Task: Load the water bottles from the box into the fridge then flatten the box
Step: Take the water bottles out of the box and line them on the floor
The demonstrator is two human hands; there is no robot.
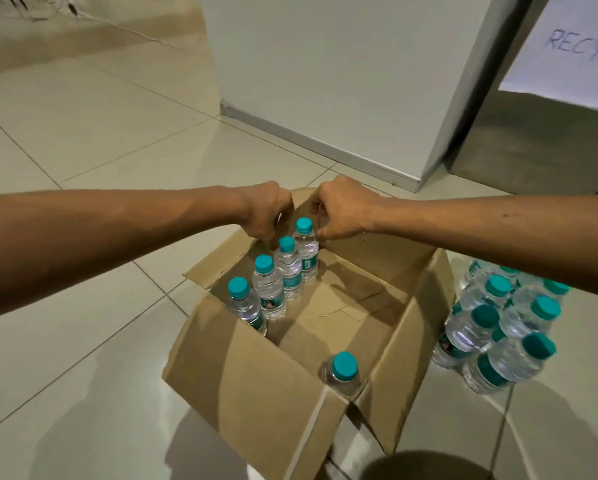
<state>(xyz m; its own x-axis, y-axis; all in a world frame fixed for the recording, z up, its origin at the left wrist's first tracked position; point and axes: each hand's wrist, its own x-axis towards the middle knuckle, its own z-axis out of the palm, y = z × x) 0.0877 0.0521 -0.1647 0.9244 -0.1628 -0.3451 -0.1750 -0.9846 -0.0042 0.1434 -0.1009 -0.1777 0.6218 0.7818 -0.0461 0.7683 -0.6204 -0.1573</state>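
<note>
An open cardboard box [256, 382] stands on the tiled floor. Several clear water bottles with teal caps [266, 289] stand in a row along its left wall, and one more bottle [342, 370] stands in the near right corner. My left hand [268, 211] and my right hand [339, 209] are both at the far rim of the box. Their fingers are curled and grip the far flap [302, 200], just above the farthest bottle [306, 249]. The fingertips are partly hidden behind the flap. The white fridge [342, 74] stands behind the box, with its door closed.
A cluster of several teal-capped bottles [498, 327] stands on the floor right of the box, under my right forearm. A white sheet lettered "RECYCL" [581, 46] hangs at the upper right. Tiled floor [83, 133] lies to the left.
</note>
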